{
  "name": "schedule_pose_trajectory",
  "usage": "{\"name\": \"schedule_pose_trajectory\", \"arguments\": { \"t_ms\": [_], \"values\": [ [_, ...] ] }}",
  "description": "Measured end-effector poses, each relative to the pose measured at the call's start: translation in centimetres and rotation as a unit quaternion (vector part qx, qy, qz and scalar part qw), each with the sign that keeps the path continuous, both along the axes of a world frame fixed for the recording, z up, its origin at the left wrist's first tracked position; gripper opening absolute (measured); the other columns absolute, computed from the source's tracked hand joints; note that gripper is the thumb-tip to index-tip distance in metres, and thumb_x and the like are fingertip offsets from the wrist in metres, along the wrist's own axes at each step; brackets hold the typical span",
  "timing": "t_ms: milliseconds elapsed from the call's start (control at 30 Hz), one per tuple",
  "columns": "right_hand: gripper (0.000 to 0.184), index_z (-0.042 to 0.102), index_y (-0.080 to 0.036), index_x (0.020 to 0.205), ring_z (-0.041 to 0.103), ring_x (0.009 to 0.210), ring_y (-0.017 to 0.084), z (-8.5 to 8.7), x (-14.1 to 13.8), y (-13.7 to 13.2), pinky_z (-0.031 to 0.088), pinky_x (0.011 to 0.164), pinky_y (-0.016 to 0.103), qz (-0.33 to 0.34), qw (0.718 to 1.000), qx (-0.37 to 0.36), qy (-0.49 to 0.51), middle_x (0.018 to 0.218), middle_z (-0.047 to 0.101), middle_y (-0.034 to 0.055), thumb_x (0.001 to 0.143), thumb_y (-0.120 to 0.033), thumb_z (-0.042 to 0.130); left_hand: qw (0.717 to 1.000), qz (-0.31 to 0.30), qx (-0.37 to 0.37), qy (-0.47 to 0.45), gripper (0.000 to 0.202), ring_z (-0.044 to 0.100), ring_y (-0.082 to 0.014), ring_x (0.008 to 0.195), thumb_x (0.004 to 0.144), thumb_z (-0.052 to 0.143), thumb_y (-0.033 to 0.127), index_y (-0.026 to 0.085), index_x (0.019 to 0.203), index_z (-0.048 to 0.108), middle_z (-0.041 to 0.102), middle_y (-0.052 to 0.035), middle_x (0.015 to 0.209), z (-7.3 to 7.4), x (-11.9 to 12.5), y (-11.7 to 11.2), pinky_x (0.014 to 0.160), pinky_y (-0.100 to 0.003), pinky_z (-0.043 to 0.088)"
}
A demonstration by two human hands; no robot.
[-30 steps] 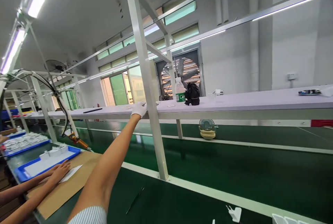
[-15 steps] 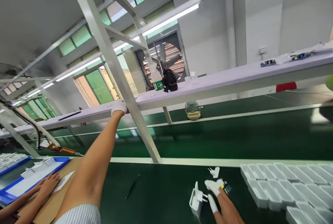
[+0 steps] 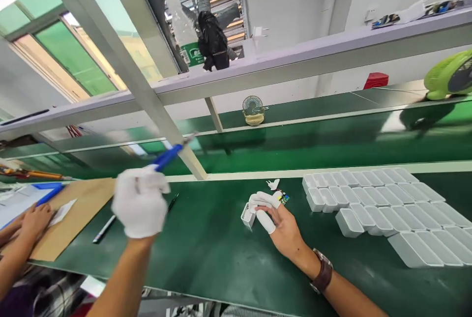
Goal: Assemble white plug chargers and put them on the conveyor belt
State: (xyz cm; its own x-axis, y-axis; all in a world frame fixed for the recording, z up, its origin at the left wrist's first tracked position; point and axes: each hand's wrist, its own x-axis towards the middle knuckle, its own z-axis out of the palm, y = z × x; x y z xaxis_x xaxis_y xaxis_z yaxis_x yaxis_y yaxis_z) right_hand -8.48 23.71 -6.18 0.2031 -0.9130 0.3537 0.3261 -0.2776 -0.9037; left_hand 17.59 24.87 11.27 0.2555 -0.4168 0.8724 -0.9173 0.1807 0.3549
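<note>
My left hand (image 3: 140, 203), in a white glove, is closed around a blue-handled tool (image 3: 166, 157) that points up and to the right, held above the green belt (image 3: 221, 258). My right hand (image 3: 277, 218) wears white finger cots and a brown watch. It rests on the belt, fingers pinched on a white plug housing (image 3: 248, 215), with a small green circuit board (image 3: 283, 198) just beside the fingertips. A loose white plug part (image 3: 273, 184) lies a little behind them.
Several white shells (image 3: 376, 209) lie in rows at right. A co-worker's hands (image 3: 29, 218) rest on a cardboard sheet (image 3: 70, 214) at left, next to a blue tray (image 3: 47, 191). A black pen (image 3: 105, 228) lies on the belt. A slanted frame post (image 3: 121, 71), small fan (image 3: 252, 109) and green fan (image 3: 448, 73) stand behind.
My left hand has come down from the upper shelf with the blue-handled tool in it. The view has tilted down; my right hand stays at the plug housing on the belt.
</note>
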Motion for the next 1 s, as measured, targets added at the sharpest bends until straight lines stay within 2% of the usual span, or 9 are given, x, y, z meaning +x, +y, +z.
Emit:
{"name": "schedule_pose_trajectory", "arguments": {
  "t_ms": [100,233,333,433,567,667,800,867,1000],
  "values": [
    [0.051,0.045,-0.028,0.139,0.059,0.121,0.028,2.9,0.9,1.7,0.048,0.102,0.054,0.125,0.978,0.081,-0.144,0.137,0.056,0.0120,0.093,-0.046,0.060,0.972,-0.168,0.028,-0.159,0.006,0.061,-0.0164,0.077,0.089,0.061,0.023,0.019,0.085,0.063,0.064,-0.0027,0.079,-4.5,-7.5,2.0,0.072,-0.030,0.049],
    [0.032,0.067,-0.022,0.106,0.066,0.104,0.027,4.9,0.3,2.7,0.052,0.097,0.053,0.042,0.952,0.212,-0.215,0.109,0.070,0.0094,0.093,-0.050,0.059,0.868,-0.351,0.241,-0.254,0.022,0.061,-0.0158,0.068,0.092,0.060,0.041,0.021,0.087,0.067,0.062,-0.0013,0.068,-8.9,-13.0,2.4,0.063,-0.028,0.047],
    [0.027,0.068,-0.020,0.093,0.067,0.092,0.024,3.3,-2.5,2.5,0.056,0.090,0.054,-0.036,0.944,0.249,-0.213,0.090,0.070,0.0065,0.091,-0.046,0.063,0.869,-0.395,0.232,-0.184,0.049,0.061,-0.0172,0.069,0.073,0.072,0.066,0.020,0.088,0.068,0.059,-0.0023,0.071,-12.1,-11.9,1.8,0.071,-0.032,0.052],
    [0.026,0.068,-0.021,0.101,0.065,0.096,0.023,0.3,-6.4,2.3,0.054,0.094,0.055,-0.121,0.944,0.244,-0.187,0.096,0.069,0.0054,0.089,-0.044,0.067,0.897,-0.298,0.326,0.010,0.088,0.058,-0.0277,0.112,0.054,0.089,0.054,0.021,0.129,0.057,0.057,-0.0125,0.121,-15.6,-8.5,0.7,0.095,-0.043,0.051],
    [0.026,0.069,-0.020,0.102,0.062,0.108,0.025,-2.3,-9.5,2.6,0.051,0.101,0.050,-0.131,0.941,0.279,-0.140,0.108,0.067,0.0072,0.086,-0.041,0.071,0.798,-0.306,0.486,0.184,0.124,0.041,-0.0321,0.136,0.054,0.086,0.029,0.022,0.155,0.017,0.037,-0.0157,0.150,-19.4,-5.5,-1.3,0.111,-0.048,0.039],
    [0.028,0.068,-0.019,0.104,0.065,0.100,0.027,-2.3,-8.9,2.9,0.055,0.090,0.049,-0.040,0.939,0.311,-0.144,0.109,0.067,0.0099,0.089,-0.043,0.067,0.741,-0.364,0.536,0.174,0.115,0.044,-0.0313,0.133,0.059,0.084,0.029,0.022,0.155,0.020,0.045,-0.0132,0.146,-20.2,-5.3,-2.8,0.113,-0.047,0.034],
    [0.029,0.062,-0.023,0.114,0.063,0.072,0.020,-1.6,-7.3,3.1,0.057,0.067,0.039,0.005,0.938,0.323,-0.125,0.085,0.064,0.0028,0.093,-0.044,0.059,0.748,-0.349,0.556,0.098,0.072,0.053,-0.0307,0.116,0.058,0.084,0.037,0.024,0.124,0.061,0.060,-0.0067,0.119,-19.2,-6.8,-3.4,0.102,-0.044,0.043],
    [0.032,0.060,-0.024,0.119,0.059,0.066,0.017,-1.2,-7.5,3.0,0.053,0.060,0.033,-0.012,0.956,0.290,-0.045,0.081,0.061,0.0013,0.095,-0.045,0.055,0.738,-0.365,0.552,0.130,0.053,0.059,-0.0234,0.093,0.061,0.080,0.031,0.021,0.110,0.062,0.061,-0.0037,0.099,-18.7,-7.8,-2.4,0.084,-0.037,0.051],
    [0.032,0.062,-0.026,0.123,0.061,0.084,0.019,0.9,-9.3,2.8,0.052,0.075,0.033,-0.087,0.961,0.077,0.250,0.099,0.065,0.0052,0.093,-0.036,0.061,0.623,-0.473,0.571,0.249,0.040,0.045,-0.0080,0.049,0.067,0.065,0.018,0.020,0.106,0.053,0.056,0.0045,0.073,-17.8,-9.4,1.2,0.049,-0.022,0.041]
  ]
}}
